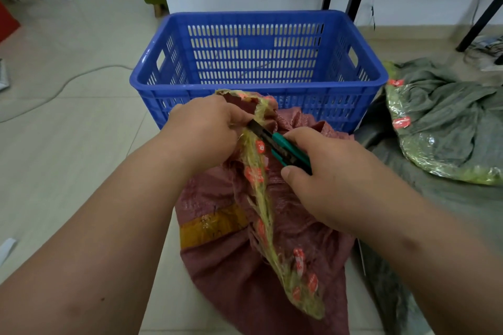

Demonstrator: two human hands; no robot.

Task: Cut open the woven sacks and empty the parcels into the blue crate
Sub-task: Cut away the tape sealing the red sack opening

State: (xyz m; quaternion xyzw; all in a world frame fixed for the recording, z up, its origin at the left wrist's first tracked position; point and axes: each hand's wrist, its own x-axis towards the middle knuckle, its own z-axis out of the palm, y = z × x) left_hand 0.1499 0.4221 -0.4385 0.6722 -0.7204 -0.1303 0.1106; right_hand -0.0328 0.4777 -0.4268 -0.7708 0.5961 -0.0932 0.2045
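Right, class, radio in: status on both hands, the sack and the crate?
Left hand grips the taped neck of the red sack. Right hand holds the green utility knife at the neck. Blue crate behind, way clear.

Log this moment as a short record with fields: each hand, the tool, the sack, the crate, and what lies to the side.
left hand: grips the bunched, taped neck of the red woven sack
right hand: holds the green utility knife, tip at the neck
tape: yellowish strip with red labels, running down the sack
blue crate: behind the sack; no parcels visible inside
grey-green sack: slack on the floor, right of the crate
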